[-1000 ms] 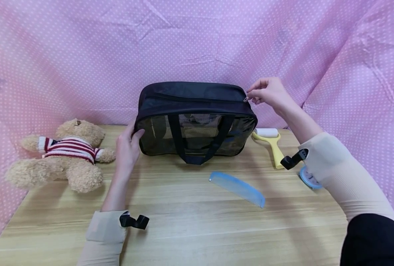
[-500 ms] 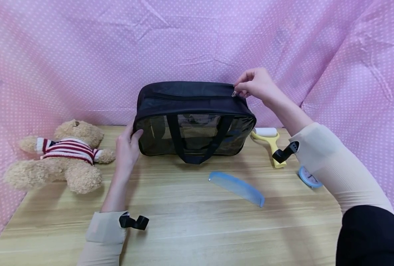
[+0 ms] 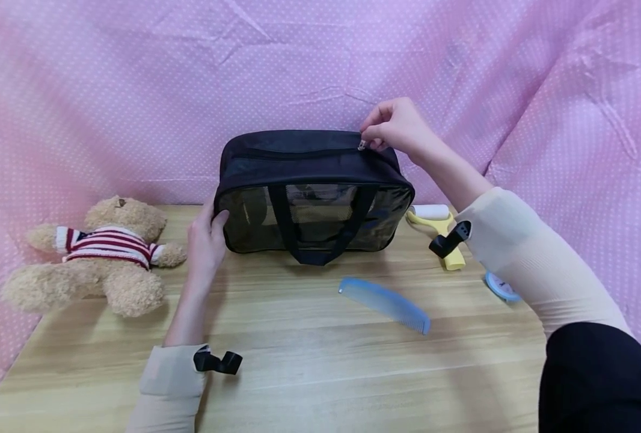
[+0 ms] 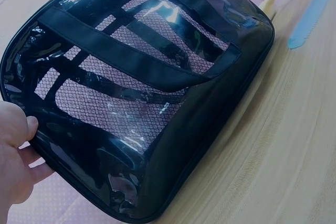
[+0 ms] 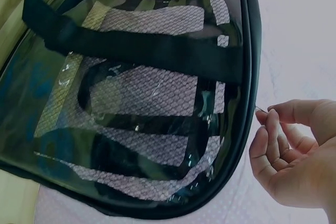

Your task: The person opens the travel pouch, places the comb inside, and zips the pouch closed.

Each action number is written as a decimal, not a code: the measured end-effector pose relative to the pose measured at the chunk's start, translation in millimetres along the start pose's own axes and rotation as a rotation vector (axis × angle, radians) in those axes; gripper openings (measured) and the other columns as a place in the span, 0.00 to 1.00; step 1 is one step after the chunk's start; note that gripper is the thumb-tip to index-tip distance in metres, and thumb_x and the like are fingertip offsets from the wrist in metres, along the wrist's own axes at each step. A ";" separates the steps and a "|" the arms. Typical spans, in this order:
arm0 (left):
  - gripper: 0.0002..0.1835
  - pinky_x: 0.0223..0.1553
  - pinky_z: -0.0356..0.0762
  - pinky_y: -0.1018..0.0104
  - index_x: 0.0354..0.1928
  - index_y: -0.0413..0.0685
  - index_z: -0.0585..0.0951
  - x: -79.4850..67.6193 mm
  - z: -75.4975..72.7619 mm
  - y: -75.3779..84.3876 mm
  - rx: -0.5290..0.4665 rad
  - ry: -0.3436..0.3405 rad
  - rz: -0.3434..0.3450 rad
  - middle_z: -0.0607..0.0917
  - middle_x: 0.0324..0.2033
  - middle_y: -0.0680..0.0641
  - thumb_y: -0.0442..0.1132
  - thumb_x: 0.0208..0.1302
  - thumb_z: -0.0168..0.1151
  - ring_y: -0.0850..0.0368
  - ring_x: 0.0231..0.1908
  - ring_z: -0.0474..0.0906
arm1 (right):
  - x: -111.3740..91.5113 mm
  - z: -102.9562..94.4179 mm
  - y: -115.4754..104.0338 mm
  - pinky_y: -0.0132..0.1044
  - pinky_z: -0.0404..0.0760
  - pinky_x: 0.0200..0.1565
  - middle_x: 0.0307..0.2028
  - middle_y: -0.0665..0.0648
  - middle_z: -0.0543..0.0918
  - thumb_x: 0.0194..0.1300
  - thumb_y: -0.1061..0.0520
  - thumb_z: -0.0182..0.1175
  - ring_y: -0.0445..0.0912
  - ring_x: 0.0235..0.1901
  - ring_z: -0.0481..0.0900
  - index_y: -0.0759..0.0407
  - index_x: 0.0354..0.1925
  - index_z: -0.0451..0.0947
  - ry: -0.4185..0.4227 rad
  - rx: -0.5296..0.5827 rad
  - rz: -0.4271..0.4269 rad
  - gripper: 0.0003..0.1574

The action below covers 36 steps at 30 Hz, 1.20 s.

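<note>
A black toiletry bag [image 3: 255,222] with a see-through front and a strap handle [image 3: 312,257] stands upright on the table. At the bag's left end my left hand [image 3: 205,237] grips the side edge, its thumb on the front and the other fingers mostly behind. My right hand [image 3: 398,127] pinches the metal zipper pull [image 3: 361,145] on top, right of the middle. The right wrist view shows that pull as a thin glint between thumb [image 5: 294,111] and forefinger. A blue comb [image 3: 385,304] lies in front of the bag.
At the left a teddy bear [image 3: 109,255] in a striped sweater lies on its back. Right of the bag is a yellow-handled lint roller [image 3: 431,211], partly behind my right wrist. A small blue clock [image 3: 499,287] is partly covered by the sleeve. Pink dotted cloth [image 3: 309,60] hangs behind.
My right hand has drawn the zipper pull leftward along the bag's top, from the right end toward the middle. My left hand keeps its grip on the bag, which has barely shifted.
</note>
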State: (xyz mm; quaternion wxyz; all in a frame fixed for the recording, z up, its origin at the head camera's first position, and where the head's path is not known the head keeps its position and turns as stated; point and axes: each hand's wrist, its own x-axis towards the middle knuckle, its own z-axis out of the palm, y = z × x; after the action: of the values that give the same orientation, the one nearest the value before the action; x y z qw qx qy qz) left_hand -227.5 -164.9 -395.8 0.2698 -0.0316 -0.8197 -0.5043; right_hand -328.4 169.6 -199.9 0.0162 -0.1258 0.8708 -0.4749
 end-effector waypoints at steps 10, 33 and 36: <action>0.25 0.76 0.66 0.47 0.74 0.52 0.73 3.3 4.9 -0.8 0.004 0.000 0.017 0.76 0.70 0.40 0.31 0.78 0.52 0.42 0.72 0.70 | 4.4 13.2 -15.6 0.26 0.83 0.27 0.20 0.47 0.85 0.64 0.66 0.64 0.38 0.20 0.78 0.67 0.39 0.84 0.001 -0.007 -0.009 0.05; 0.26 0.76 0.66 0.49 0.73 0.52 0.73 -2.3 2.8 1.9 -0.021 0.022 -0.002 0.77 0.70 0.41 0.30 0.77 0.52 0.43 0.72 0.70 | 8.2 41.8 -34.3 0.26 0.84 0.29 0.22 0.47 0.85 0.64 0.66 0.64 0.39 0.21 0.80 0.70 0.43 0.84 -0.040 -0.047 -0.052 0.09; 0.26 0.76 0.66 0.49 0.73 0.52 0.73 -2.8 4.4 1.2 -0.012 0.025 -0.003 0.77 0.70 0.41 0.30 0.77 0.52 0.43 0.72 0.70 | 8.7 47.3 -39.5 0.26 0.84 0.30 0.23 0.47 0.85 0.65 0.65 0.63 0.38 0.22 0.80 0.69 0.43 0.83 -0.051 -0.062 -0.049 0.09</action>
State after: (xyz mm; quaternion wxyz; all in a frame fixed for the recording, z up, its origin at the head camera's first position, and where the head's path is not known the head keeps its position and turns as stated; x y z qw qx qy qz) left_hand -226.5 -160.0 -397.6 0.2790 -0.0259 -0.8133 -0.5100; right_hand -321.8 108.2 -192.2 0.0227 -0.1594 0.8810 -0.4448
